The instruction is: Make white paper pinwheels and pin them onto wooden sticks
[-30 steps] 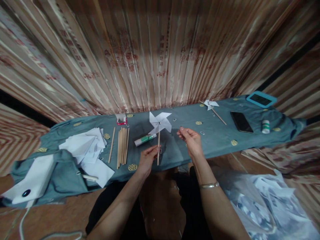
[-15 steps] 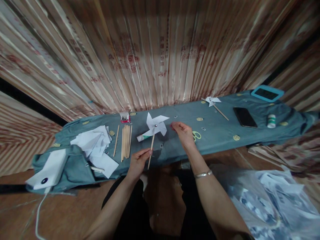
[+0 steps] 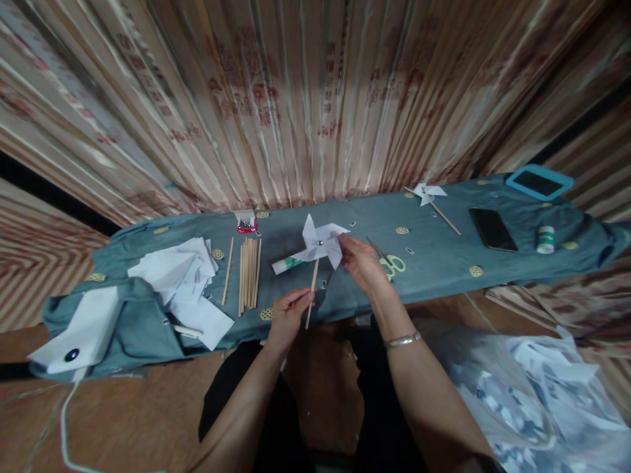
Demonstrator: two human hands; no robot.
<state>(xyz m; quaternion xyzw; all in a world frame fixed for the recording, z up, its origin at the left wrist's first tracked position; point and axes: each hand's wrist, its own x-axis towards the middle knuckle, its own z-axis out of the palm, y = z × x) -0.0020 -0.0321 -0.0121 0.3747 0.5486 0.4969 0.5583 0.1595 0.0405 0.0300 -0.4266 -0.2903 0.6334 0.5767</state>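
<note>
My left hand (image 3: 288,318) pinches the wooden stick of a white paper pinwheel (image 3: 315,249), holding it upright above the cloth. A silver pin head shows at the pinwheel's centre. At the right side of the pinwheel, my right hand (image 3: 362,263) has its thumb and fingers closed on the edge of a blade. Behind the pinwheel lies a glue stick (image 3: 283,264), partly covered by the blades. Scissors with pale green handles (image 3: 393,264) rest just beyond my right hand, partly hidden by it.
A row of wooden sticks (image 3: 250,276), a small red box of pins (image 3: 246,225) and a pile of white paper (image 3: 177,269) lie left. On the right are another pinwheel (image 3: 428,192), a phone (image 3: 493,228), a second glue stick (image 3: 545,240) and a blue-framed tablet (image 3: 539,182).
My right hand has come onto a blade of the pinwheel, from just beside it. The pinwheel and my left hand have shifted slightly right, and the view has moved a little.
</note>
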